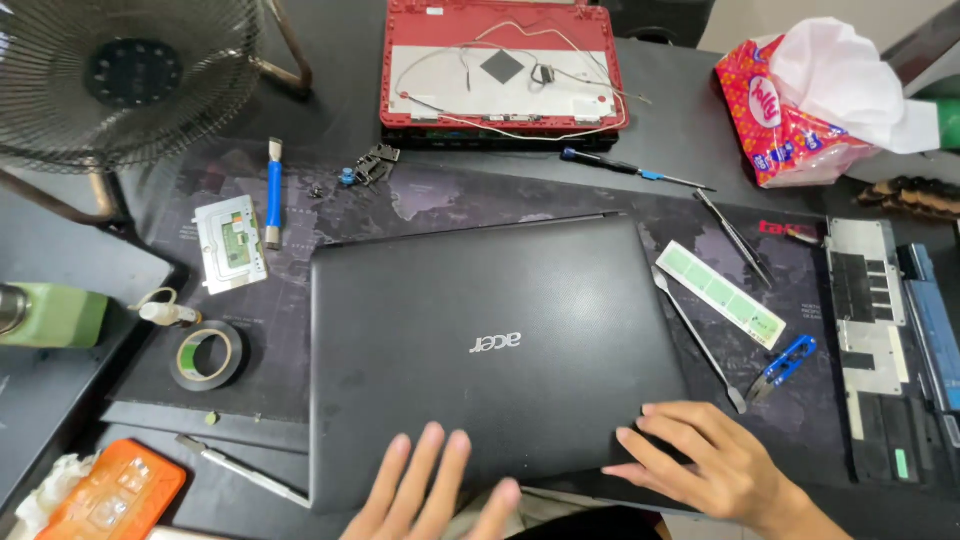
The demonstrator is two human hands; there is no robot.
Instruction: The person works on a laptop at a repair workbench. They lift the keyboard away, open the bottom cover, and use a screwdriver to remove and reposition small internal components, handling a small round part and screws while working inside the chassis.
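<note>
Laptop first, since it fills the frame: a closed black textured-plastic laptop point(495, 355) lying flat in the middle of the dark printed desk mat point(250, 385), front edge toward the person. Right hand point(700, 462) is spread flat with fingertips on the lid's near right corner, left hand point(432, 492) is open with fingers fanned, resting at or just over the near edge, can't tell if it actually touches. Neither is pinching anything. Looks to me like the handling step with the whole unit, either settling it down or getting a grip on the front lip. Next move would want fingers under that near edge and an even lift from both sides so the hinges don't twist

Behind it sits a red-framed screen back cover with loose white antenna wires point(503, 68). Right of the lid: a grey metal spudger point(697, 340) and small blue-handled snips point(783, 366), both close to the right hand. Left side, a black tape roll point(207, 355)
</note>
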